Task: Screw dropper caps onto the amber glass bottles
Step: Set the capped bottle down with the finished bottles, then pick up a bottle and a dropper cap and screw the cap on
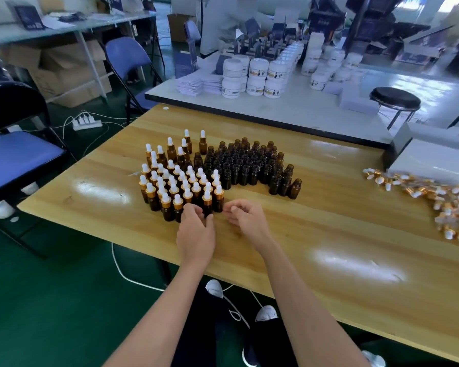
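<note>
Left hand [195,234]: fingers and thumb curled round a capped bottle [208,203] in the front row, at the near edge of the group. Right hand [248,219]: just beside it on the wooden surface [316,234], fingers loosely curled, nothing visible in them. Other capped bottles [170,181] stand upright, packed close, left of centre. Uncapped amber bottles [247,165] cluster right behind and beside them, touching. Loose dropper caps [435,197] lie heaped well apart at the right edge. White jars [257,75] are stacked on the far table.
</note>
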